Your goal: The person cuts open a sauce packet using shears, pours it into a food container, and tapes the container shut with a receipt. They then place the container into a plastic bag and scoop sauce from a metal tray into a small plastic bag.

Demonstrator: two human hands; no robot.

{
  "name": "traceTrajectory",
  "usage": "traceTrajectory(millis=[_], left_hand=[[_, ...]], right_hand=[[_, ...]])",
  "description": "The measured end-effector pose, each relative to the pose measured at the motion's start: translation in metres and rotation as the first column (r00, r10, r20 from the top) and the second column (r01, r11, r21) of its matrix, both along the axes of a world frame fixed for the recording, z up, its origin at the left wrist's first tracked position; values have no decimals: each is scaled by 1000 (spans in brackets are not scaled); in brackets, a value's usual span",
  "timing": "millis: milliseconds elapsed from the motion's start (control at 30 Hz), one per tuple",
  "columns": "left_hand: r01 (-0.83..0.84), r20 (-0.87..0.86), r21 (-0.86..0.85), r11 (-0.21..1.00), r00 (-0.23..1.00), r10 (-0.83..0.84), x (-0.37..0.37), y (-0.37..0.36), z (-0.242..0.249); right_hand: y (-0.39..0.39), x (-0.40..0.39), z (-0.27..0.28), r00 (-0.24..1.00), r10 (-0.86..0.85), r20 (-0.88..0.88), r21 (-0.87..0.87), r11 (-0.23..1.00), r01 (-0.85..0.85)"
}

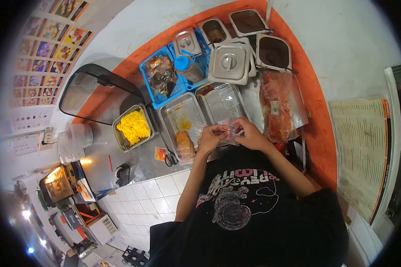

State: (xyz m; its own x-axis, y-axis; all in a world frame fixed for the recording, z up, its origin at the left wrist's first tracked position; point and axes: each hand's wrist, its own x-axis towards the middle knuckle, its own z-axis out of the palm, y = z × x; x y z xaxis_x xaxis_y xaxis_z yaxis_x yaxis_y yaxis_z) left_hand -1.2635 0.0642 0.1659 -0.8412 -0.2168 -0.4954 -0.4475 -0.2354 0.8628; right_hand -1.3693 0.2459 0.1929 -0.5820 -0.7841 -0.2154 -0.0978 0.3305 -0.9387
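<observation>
Between my two hands is a small clear plastic bag point(230, 129) with a pinkish strip along it. My left hand point(213, 136) pinches one side of it, and the fingers of my right hand point(250, 135) close on the other. What is inside the bag is too small to make out. Both hands are over the near end of a metal tray point(243, 99) lined with clear plastic. To the left, another metal tray point(165, 116) holds yellow-orange crumbs and a brown food packet point(184, 145). Scissors point(170, 156) lie beside that tray, near an orange sachet point(160, 154).
A metal pan of yellow food point(132, 126) sits left, by a mesh cover point(82, 91). Behind are a blue basket point(158, 99) of packets, a blue-lidded container point(189, 69), a lidded steel pan point(229, 63) and dark sauce pans point(274, 52). A large bag of reddish food point(276, 104) lies right.
</observation>
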Motion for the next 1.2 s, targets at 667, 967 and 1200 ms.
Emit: traceTrajectory(millis=[667,967,1200], left_hand=[[-32,-55,-564,825,999,2,4,8,5],[230,104,-844,485,956,-273,-13,21,28],[-73,-168,-551,832,986,-24,-13,18,76]], right_hand=[[1,10,-17,990,3,-143,207,978,27],[-3,5,-35,998,-50,-40,-110,993,45],[0,-7,-9,305,-265,915,157,929,336]])
